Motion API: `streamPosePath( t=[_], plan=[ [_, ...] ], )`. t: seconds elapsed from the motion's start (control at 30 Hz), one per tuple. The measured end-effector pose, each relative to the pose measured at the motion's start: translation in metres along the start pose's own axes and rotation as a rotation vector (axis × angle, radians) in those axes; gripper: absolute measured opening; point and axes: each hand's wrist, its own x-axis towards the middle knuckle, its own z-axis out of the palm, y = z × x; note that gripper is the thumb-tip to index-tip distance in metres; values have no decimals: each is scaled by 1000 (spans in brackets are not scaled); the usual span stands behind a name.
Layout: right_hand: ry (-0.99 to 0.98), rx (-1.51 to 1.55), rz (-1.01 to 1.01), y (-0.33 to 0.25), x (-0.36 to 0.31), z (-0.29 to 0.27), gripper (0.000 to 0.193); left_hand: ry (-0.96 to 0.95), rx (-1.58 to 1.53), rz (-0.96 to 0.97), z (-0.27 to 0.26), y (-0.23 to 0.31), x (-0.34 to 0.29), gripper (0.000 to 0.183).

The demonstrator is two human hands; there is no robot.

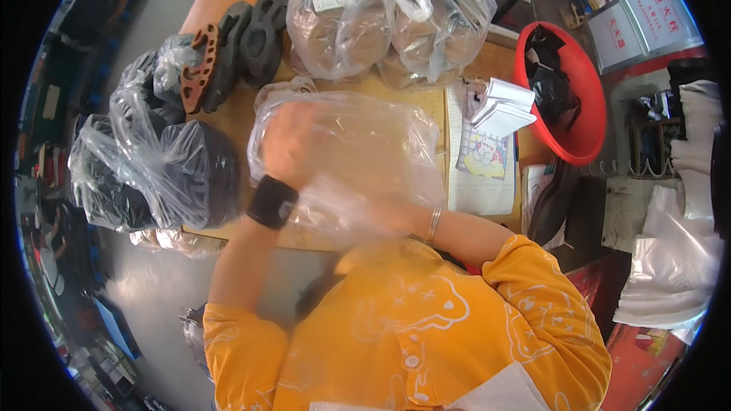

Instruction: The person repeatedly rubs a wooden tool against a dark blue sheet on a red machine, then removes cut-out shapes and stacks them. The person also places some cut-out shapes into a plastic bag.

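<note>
A clear plastic bag (pixel 403 125) lies spread on the wooden table in front of me. My left hand (pixel 293 141), with a black band on the wrist, is at the bag's left part; motion and the film blur its fingers. Low at the bag's near edge, my right hand (pixel 384 217) reaches across toward the left, a bracelet on its wrist. Its fingers are smeared too, so I cannot tell how either hand grips the film. Just beyond the bag stands a large tied clear bag (pixel 392 19) packed with brownish pieces.
Dark shoe soles (pixel 263 38) and a brown sole (pixel 200 68) stand at the far left. Bagged black soles (pixel 198 164) sit nearer. To the right are an open notebook (pixel 480 190), folded white papers (pixel 502 103), a red bin (pixel 594 122) with black plastic, and stacked white bags (pixel 666 259).
</note>
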Motion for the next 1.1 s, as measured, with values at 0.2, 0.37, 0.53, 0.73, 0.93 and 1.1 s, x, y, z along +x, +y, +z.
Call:
streamPosePath(
  t=[0.2, 0.37, 0.53, 0.73, 0.93, 1.1],
  plan=[
    [134, -62, 215, 39, 34, -46, 40, -1421, 135, -123, 37, 0, -45, 23],
    [-82, -355, 521, 81, 72, -92, 28, -1663, 54, -67, 35, -1, -106, 24],
    [-45, -45, 217, 47, 70, -40, 32, -838, -442, -407, 80, -2, -80, 33],
    [-49, 168, 75, 21, 30, -19, 38, -661, 36, -307, 85, -67, -60, 33],
    [13, 100, 337, 31, 51, -58, 46, -643, 121, -182, 85, -52, -97, 24],
    [-6, 183, 647, 76, 88, -98, 28, -1533, 73, -181, 41, -51, -124, 27]
  ],
)
